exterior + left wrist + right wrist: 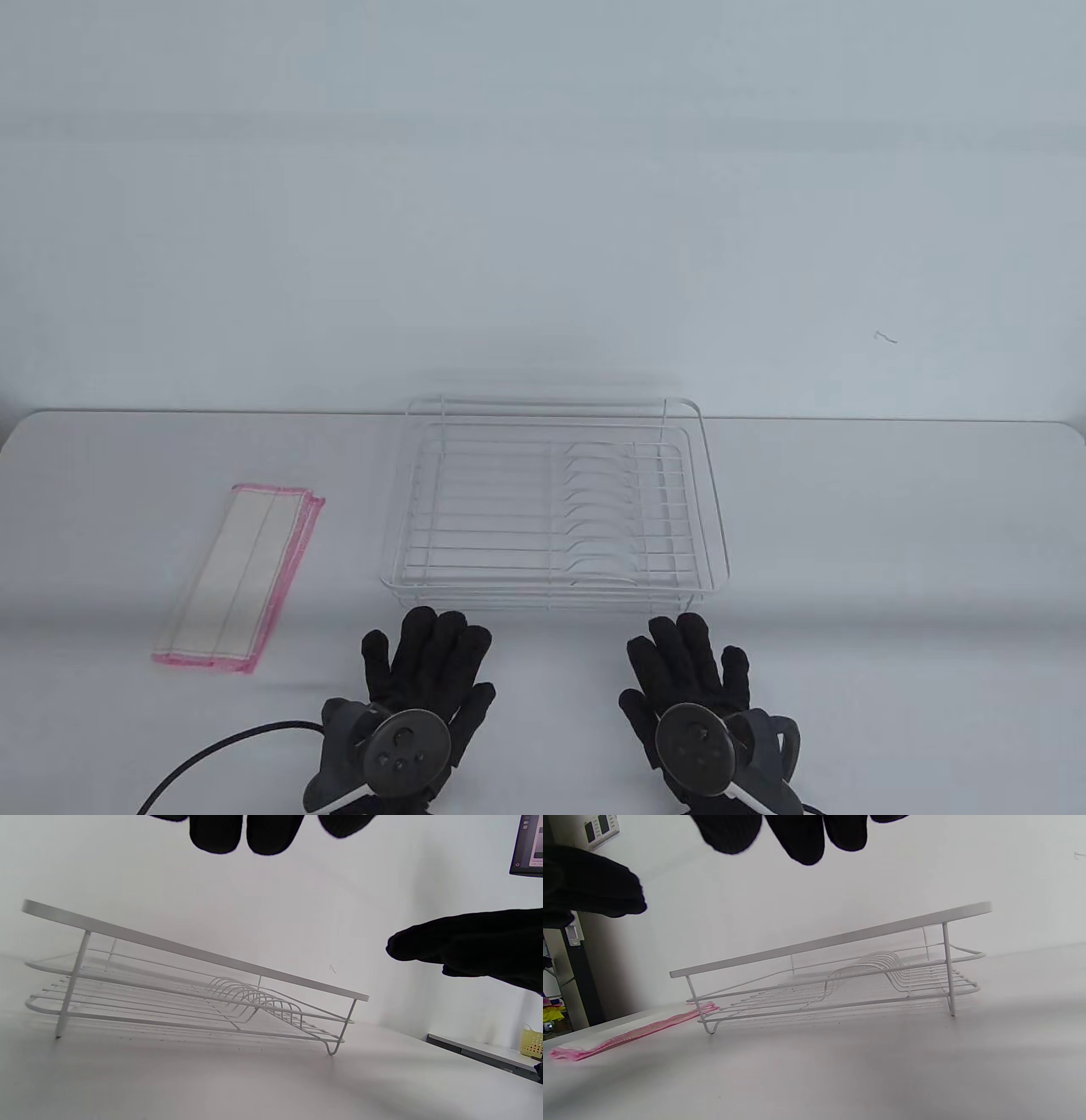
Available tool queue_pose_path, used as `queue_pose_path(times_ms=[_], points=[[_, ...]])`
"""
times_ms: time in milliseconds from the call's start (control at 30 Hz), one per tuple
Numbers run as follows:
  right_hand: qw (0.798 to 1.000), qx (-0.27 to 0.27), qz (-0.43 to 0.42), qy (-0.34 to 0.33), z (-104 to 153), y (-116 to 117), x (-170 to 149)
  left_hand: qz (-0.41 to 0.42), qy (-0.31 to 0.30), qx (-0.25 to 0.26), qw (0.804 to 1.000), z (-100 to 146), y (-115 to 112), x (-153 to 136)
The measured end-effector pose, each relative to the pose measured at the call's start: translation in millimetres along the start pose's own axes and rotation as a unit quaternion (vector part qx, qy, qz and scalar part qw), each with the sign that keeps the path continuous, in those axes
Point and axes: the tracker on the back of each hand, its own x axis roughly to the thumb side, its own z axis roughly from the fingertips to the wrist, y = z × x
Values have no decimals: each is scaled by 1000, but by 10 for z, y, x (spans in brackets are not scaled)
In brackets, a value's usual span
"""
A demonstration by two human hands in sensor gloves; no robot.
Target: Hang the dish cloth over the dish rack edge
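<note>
A white wire dish rack (556,505) stands on the table (891,552). The folded cloth (239,577) (white, with a pink border) lies flat on the table well to the left of the rack, apart from it and from both hands. The left hand (424,679) lies just in front of the rack's near edge, fingers spread flat, holding nothing. The right hand (691,679) lies likewise in front of the rack, fingers spread and empty.
</note>
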Motion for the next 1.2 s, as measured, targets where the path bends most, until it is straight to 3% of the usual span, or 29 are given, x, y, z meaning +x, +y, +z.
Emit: queue_pose_path(times_ms=[1200], points=[[1000,16,-11,-6,-14,53,13,4,2,-14,1000,-8,8,-5]])
